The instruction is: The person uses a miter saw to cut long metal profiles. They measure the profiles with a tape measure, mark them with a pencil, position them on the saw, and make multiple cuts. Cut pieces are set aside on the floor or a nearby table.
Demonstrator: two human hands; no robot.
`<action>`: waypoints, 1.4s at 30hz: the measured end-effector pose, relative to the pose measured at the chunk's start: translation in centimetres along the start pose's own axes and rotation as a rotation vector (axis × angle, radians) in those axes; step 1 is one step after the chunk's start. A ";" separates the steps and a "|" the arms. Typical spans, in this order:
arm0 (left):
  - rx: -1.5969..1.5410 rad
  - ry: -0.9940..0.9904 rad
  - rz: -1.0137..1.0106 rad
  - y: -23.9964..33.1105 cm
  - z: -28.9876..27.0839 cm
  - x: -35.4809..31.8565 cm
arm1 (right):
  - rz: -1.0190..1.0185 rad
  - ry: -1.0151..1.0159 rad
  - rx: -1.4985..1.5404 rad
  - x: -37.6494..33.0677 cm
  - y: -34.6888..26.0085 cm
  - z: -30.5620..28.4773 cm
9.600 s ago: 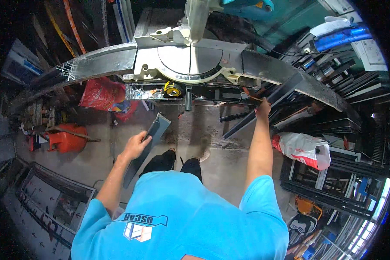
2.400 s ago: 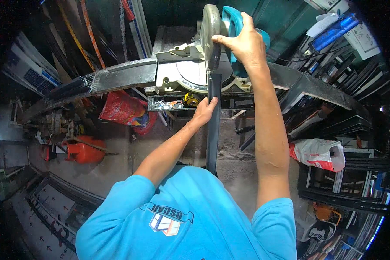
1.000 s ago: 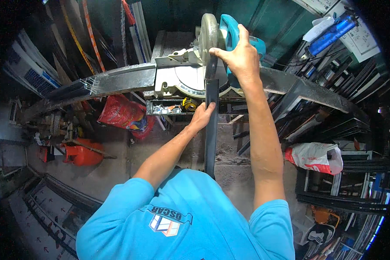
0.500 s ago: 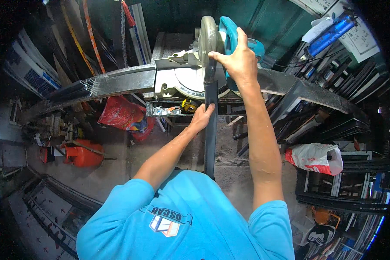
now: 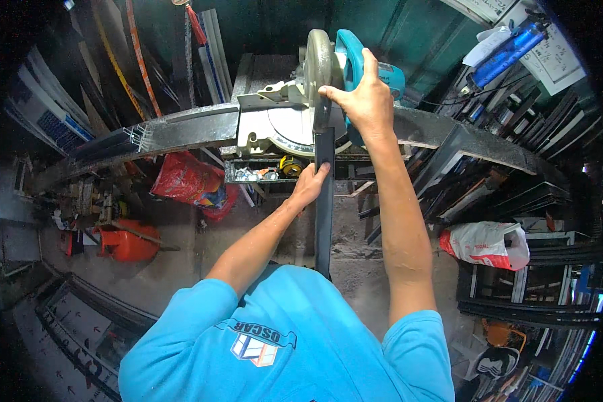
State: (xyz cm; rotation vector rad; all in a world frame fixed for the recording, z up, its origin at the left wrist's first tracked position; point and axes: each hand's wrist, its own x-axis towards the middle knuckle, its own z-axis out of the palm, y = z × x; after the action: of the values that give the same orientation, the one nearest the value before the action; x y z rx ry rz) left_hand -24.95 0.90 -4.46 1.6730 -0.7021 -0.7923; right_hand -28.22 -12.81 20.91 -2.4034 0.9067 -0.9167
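Cluttered workshop racks surrounded the saw [image 5: 315,100]. Right hand [image 5: 362,100] wrapped its handle, fingers closed; left hand [image 5: 309,186] pinched the dark profile [image 5: 323,201] lying under the blade. Holding it firm against the fence seemed wise.

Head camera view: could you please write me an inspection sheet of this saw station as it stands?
Surface: long grey saw bench with a white mitre saw base.
Job's things: teal mitre saw; dark metal profile lying across the base toward the person.
Clutter: yellow tape measure and small parts in the tray below; red bag; orange container; white plastic bag.
Hands: right hand grips the saw; left hand holds the profile.
Cables: nothing seen.
Surroundings: stacked dark profiles on racks at right.
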 end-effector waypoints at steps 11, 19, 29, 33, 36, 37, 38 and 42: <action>-0.001 -0.006 -0.014 -0.4 0.2 0.3 | -0.004 -0.002 0.011 -0.2 0.3 0.1; -0.011 0.005 0.006 0.0 0.3 0.0 | 0.003 -0.007 0.004 -0.3 0.3 0.0; -0.011 0.005 -0.012 0.1 0.1 0.0 | 0.006 -0.007 0.012 -0.6 0.2 0.0; -0.013 0.014 -0.008 -0.2 0.2 0.2 | 0.011 -0.010 0.009 -0.6 0.2 0.2; 0.001 0.007 -0.026 0.3 0.1 -0.1 | 0.013 -0.009 0.028 -0.6 0.4 0.2; 0.009 0.001 -0.034 0.6 0.0 -0.2 | 0.012 -0.007 0.037 -0.7 0.5 0.2; -0.005 0.001 -0.039 1.0 0.1 -0.3 | 0.013 -0.004 0.034 -0.7 0.6 0.3; -0.022 0.018 -0.032 0.9 0.1 -0.3 | 0.010 0.000 0.031 -0.7 0.5 0.4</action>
State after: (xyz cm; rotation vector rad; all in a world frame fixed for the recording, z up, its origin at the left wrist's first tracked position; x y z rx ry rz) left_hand -25.28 0.91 -3.55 1.6732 -0.6535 -0.8043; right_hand -28.59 -12.63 20.01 -2.3708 0.8976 -0.9200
